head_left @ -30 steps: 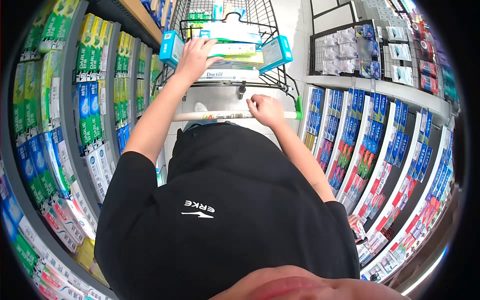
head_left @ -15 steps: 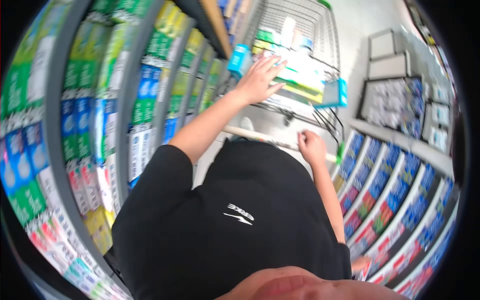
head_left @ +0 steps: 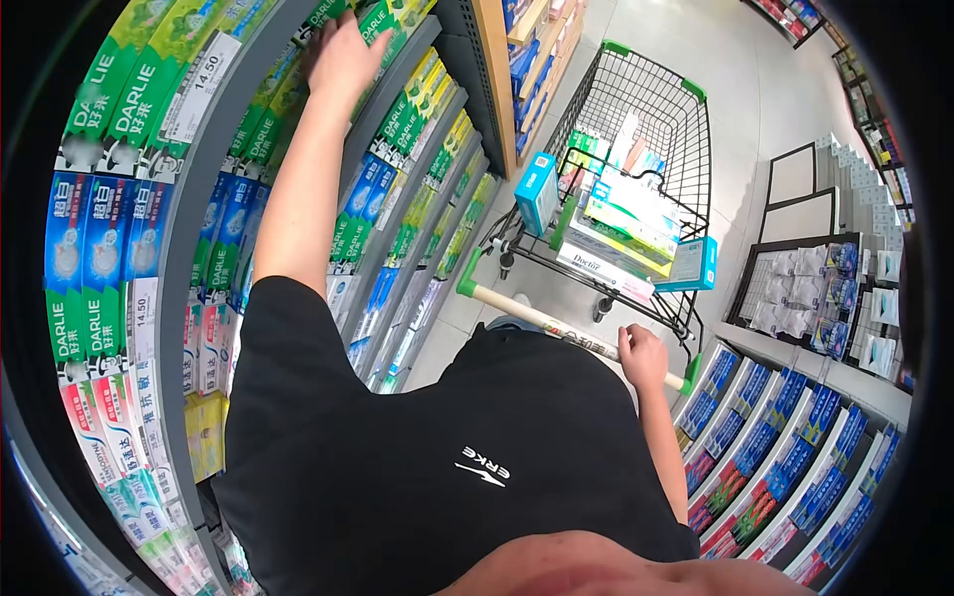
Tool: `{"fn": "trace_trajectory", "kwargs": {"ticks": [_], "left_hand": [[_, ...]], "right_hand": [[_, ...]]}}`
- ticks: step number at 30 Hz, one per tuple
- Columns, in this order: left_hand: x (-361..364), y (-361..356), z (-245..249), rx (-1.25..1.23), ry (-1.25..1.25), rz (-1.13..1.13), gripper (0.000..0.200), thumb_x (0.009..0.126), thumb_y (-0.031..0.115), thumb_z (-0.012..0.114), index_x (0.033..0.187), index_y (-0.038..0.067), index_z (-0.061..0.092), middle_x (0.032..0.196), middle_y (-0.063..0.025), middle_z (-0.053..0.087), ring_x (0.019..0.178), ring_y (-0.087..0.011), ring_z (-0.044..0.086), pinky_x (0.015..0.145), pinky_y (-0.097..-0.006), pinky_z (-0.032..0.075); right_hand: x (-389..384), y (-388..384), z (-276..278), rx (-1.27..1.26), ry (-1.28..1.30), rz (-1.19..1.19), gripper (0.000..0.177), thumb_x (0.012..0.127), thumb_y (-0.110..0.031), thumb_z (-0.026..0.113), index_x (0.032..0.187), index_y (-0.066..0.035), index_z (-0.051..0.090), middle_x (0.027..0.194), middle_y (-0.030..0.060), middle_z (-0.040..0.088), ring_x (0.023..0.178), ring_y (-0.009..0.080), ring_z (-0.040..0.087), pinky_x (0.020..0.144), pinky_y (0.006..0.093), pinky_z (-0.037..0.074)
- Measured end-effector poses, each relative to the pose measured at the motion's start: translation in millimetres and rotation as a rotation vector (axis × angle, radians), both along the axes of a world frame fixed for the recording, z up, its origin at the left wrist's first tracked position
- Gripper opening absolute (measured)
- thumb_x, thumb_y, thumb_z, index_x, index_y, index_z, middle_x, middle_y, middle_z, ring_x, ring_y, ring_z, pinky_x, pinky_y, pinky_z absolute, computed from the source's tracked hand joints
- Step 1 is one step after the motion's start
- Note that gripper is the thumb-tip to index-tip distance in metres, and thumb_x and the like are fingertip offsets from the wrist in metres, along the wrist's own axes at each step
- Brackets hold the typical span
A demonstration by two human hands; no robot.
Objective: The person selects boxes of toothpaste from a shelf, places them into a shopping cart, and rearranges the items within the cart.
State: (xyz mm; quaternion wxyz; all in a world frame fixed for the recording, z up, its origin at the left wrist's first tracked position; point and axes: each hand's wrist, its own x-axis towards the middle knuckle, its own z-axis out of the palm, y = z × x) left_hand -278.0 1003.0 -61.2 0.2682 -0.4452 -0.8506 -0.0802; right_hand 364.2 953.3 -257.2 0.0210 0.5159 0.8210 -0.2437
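Observation:
My left hand (head_left: 343, 62) is stretched to the upper left, at a shelf row of green Darlie toothpaste boxes (head_left: 393, 30). Its thumb stands apart from the fingers, and no box is visibly lifted in it. Curled round the right part of the cart's pale handle (head_left: 556, 326) is my right hand (head_left: 643, 356). In front of me the black wire shopping cart (head_left: 636, 84) carries several boxes, among them a yellow-green and white box (head_left: 633, 217) on top and a white Doctor box (head_left: 596, 266) beneath.
Tall shelves of toothpaste boxes (head_left: 94, 228) line my left side. Lower shelves with blue and red boxes (head_left: 785, 417) stand at the right. Beyond them a rack (head_left: 800, 288) holds small white packs. Blue boxes (head_left: 538, 194) hang at the cart's near corners.
My left hand has gone from above the goods in the cart to the toothpaste shelf at the upper left. My right hand remains at the cart handle. The view has shifted and is sharper.

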Motion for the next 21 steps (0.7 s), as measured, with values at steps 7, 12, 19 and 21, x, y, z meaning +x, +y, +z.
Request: {"fn": "trace_trajectory", "kwargs": {"ticks": [7, 12, 19, 21], "left_hand": [[-17, 7, -16, 0.031, -0.164, -0.047, 0.07, 0.097, 0.055, 0.071, 0.145, 0.006, 0.056, 0.135, -0.0261, 0.067, 0.127, -0.0464, 0.063, 0.104, -0.0557, 0.054], [-28, 9, -9, -0.067, -0.277, -0.135, 0.07, 0.098, 0.057, 0.068, 0.137, -0.001, 0.062, 0.128, -0.0302, 0.071, 0.12, -0.0464, 0.068, 0.101, -0.052, 0.054], [55, 9, -3, 0.136, 0.502, -0.187, 0.062, 0.094, 0.064, 0.071, 0.13, 0.013, 0.071, 0.12, -0.0141, 0.075, 0.098, -0.036, 0.074, 0.086, -0.052, 0.058], [121, 18, -21, 0.234, 0.268, -0.494, 0.049, 0.094, 0.051, 0.076, 0.124, 0.012, 0.075, 0.12, -0.0118, 0.075, 0.102, -0.0349, 0.073, 0.09, -0.0495, 0.058]], "right_hand": [[-3, -4, 4, -0.003, -0.003, 0.002, 0.033, 0.101, -0.037, 0.064, 0.09, -0.008, 0.072, 0.087, 0.0149, 0.074, 0.083, 0.0387, 0.072, 0.075, 0.0507, 0.056], [-1, -6, -3, -0.043, -0.019, 0.007, 0.038, 0.103, -0.043, 0.06, 0.09, -0.009, 0.071, 0.091, 0.0183, 0.074, 0.087, 0.0412, 0.071, 0.078, 0.0539, 0.056], [-3, -10, 4, -0.025, 0.023, -0.012, 0.036, 0.102, -0.039, 0.062, 0.086, -0.008, 0.07, 0.085, 0.0139, 0.073, 0.085, 0.0379, 0.072, 0.077, 0.0516, 0.058], [-4, -10, 5, -0.008, 0.053, -0.007, 0.036, 0.102, -0.038, 0.061, 0.085, -0.007, 0.07, 0.084, 0.0135, 0.073, 0.083, 0.0374, 0.072, 0.076, 0.0512, 0.058]]}}
